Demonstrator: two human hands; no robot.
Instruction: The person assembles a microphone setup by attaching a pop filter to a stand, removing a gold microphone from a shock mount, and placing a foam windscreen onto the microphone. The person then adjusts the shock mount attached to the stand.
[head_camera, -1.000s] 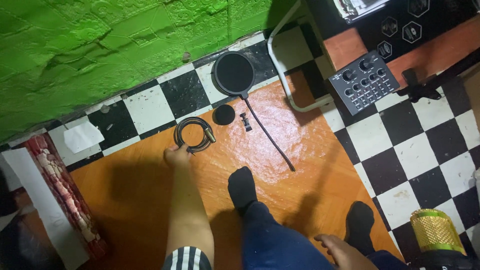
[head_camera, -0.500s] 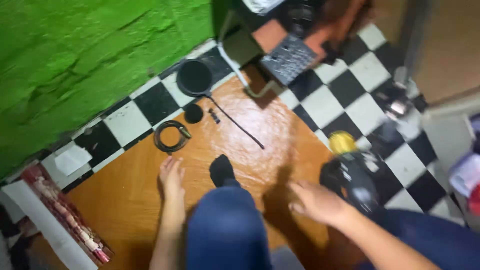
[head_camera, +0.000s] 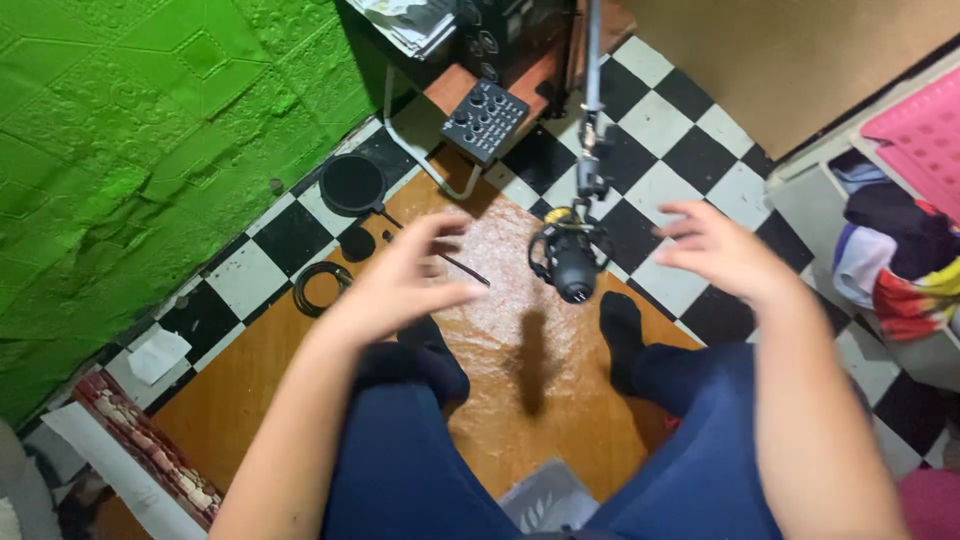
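Observation:
My left hand (head_camera: 405, 280) is raised in front of me with the fingers spread and holds nothing. My right hand (head_camera: 722, 250) is also raised and open, to the right of a black microphone (head_camera: 572, 262) that hangs from a metal stand arm (head_camera: 592, 90). The microphone sits between the two hands, touching neither. On the floor behind my left hand lie a coiled black cable (head_camera: 318, 287), a round black pop filter (head_camera: 352, 184) with its thin arm, and a small black cap (head_camera: 357, 243). My legs in blue trousers and black socks stretch over an orange mat (head_camera: 520, 360).
A black mixer box with knobs (head_camera: 485, 120) stands on a low shelf at the back. A green textured wall (head_camera: 130, 150) runs along the left. Folded clothes (head_camera: 900, 260) lie on a shelf at right. A long patterned box (head_camera: 145, 460) lies lower left. The floor is black-and-white checkered.
My left hand has lifted off the floor by the cable. Both hands now hover open on either side of the microphone, and the view has swung right, bringing the stand arm and clothes shelf in.

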